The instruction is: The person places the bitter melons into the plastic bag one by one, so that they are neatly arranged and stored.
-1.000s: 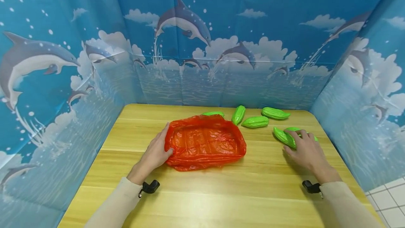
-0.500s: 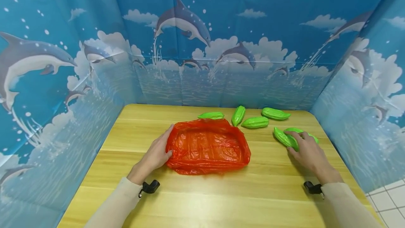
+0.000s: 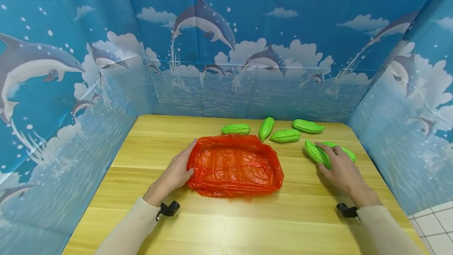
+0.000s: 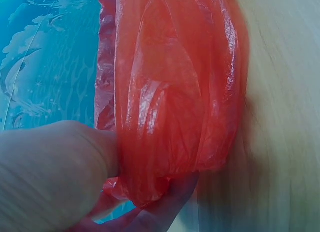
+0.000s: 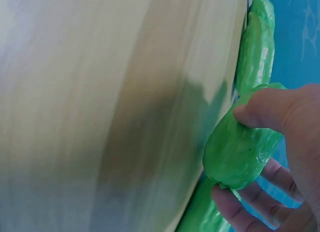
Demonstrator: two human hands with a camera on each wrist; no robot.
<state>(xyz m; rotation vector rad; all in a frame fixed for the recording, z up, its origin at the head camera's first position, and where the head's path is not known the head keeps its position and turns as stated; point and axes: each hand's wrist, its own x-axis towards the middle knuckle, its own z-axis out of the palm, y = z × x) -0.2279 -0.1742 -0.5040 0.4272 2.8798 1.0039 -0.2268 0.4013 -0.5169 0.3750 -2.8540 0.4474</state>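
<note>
A red translucent plastic bag (image 3: 235,165), spread wide into a boxy, rectangular shape, lies mid-table in the head view. At its left end my left hand (image 3: 175,172) holds the edge between thumb and fingers; in the left wrist view the bag's folds (image 4: 170,92) partly cover the fingertips. Over on the right, my right hand (image 3: 340,170) grips a bright green ridged gourd (image 3: 316,153). The right wrist view has the thumb on the upper side of this gourd (image 5: 241,149) and the fingers around its lower side. A second gourd (image 3: 348,153) lies just behind that hand, partly hidden.
Several more green gourds lie at the back of the wooden table (image 3: 226,227): one gourd (image 3: 236,129) is just behind the bag, another gourd (image 3: 308,126) farther right. A blue dolphin-print curtain (image 3: 247,89) stands along the back and both sides.
The red bag has shifted a little to the right and nearer, uncovering the gourd behind it. My right hand's grip has adjusted on its gourd, almost in place; the left hand has barely moved.
</note>
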